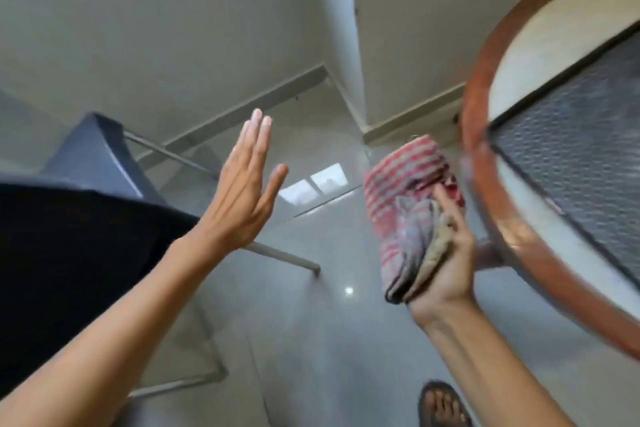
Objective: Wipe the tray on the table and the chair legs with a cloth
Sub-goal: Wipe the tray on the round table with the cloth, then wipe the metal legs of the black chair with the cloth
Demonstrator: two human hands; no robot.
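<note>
My right hand (446, 253) grips a folded red-and-white striped cloth (405, 204), held up in the air just left of the round table's wooden rim (481, 163). A dark patterned tray (581, 149) lies on the table at the right edge of the view. My left hand (242, 191) is raised in mid-air with flat, straight fingers and holds nothing. Below and left of it stands a dark chair (79, 218) with thin grey metal legs (284, 255). The picture is blurred by motion.
Glossy grey floor tiles (311, 340) fill the middle. Pale walls meet in a corner (356, 114) straight ahead, with a skirting board along the base. My foot in a sandal (443, 406) shows at the bottom.
</note>
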